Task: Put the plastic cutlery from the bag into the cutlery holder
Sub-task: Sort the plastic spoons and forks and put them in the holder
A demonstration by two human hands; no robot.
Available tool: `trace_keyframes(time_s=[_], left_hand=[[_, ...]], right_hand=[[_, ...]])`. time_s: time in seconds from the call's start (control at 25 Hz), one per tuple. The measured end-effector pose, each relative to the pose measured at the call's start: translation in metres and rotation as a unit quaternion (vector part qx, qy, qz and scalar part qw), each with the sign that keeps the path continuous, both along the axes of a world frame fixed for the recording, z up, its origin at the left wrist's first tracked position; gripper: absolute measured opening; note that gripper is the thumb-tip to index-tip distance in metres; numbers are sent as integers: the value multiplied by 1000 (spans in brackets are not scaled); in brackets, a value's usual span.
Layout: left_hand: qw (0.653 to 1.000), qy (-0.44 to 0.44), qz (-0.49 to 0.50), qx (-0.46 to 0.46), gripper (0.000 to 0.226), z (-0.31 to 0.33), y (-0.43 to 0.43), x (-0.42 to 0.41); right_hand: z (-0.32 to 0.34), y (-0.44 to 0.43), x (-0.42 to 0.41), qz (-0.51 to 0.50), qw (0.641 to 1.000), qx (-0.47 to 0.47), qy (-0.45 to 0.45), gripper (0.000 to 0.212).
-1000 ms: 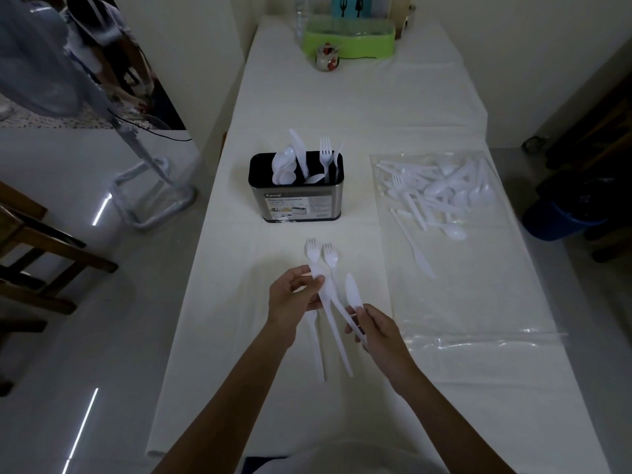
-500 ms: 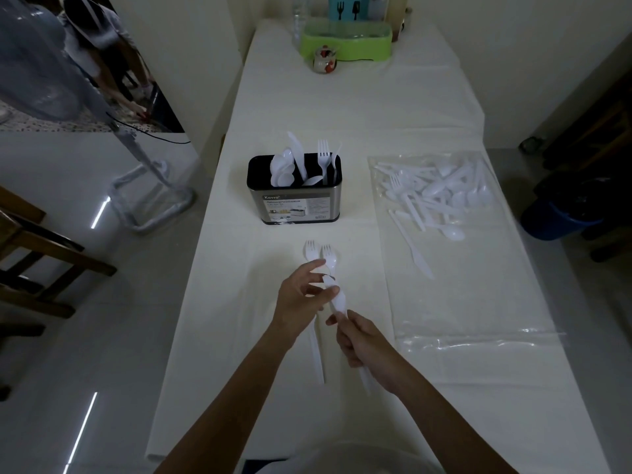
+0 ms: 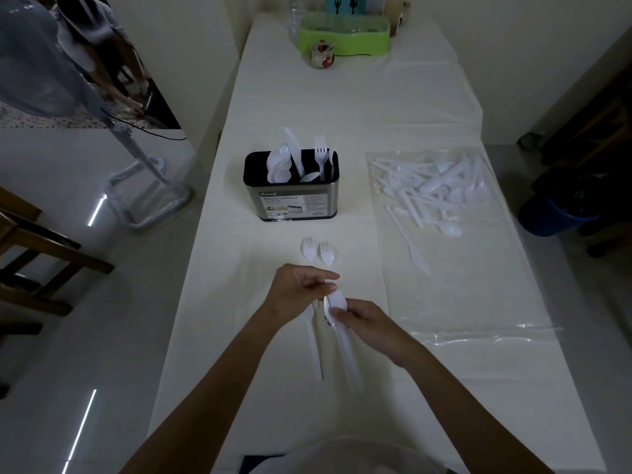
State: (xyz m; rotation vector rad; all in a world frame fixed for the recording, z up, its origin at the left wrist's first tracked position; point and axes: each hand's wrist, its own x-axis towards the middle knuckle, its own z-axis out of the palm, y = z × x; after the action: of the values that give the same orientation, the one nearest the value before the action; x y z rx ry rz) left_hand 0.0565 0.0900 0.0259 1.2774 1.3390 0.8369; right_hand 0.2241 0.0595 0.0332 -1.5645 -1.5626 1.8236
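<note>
My left hand (image 3: 297, 291) pinches two white plastic forks (image 3: 318, 252) whose heads point toward the cutlery holder (image 3: 291, 200). My right hand (image 3: 368, 323) grips a white knife (image 3: 345, 343) near its blade, right beside the left hand. The black and steel holder stands upright mid-table with spoons, a knife and forks sticking out. The clear plastic bag (image 3: 455, 289) lies flat on the right of the table, with several pieces of white cutlery (image 3: 431, 189) heaped at its far end.
A green tub (image 3: 342, 39) and a small jar (image 3: 322, 55) stand at the far end of the white table (image 3: 342, 107). A wooden chair (image 3: 37, 254) is on the left, a blue bucket (image 3: 561, 213) on the right floor.
My right hand has moved left with the knife and closed up against the left hand. The forks stay pinched in the left hand.
</note>
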Motion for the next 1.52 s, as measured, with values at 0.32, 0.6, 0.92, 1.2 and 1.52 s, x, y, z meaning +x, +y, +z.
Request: trace_keyframes(time_s=[0.32,0.6,0.92,1.2,1.52], left_hand=[[993,-82,80,8,26,32,32,-11],[939,-23,335,75,35,45,92,-64],[955,-71,287,15,31,13,131,-75],[957,-57,282,40,25,0,138,-81],[959,-30,282,18,29,0,133,-80]], right_hand=[[24,55,8,11,999,46,-6,22],[102,169,-9,-183,952,220,108,15],[88,241,-58,-220,918,327,49,19],[48,253,-78,-7,929,327,-174,36],[64,245,-65,8,911,345,-227,26]])
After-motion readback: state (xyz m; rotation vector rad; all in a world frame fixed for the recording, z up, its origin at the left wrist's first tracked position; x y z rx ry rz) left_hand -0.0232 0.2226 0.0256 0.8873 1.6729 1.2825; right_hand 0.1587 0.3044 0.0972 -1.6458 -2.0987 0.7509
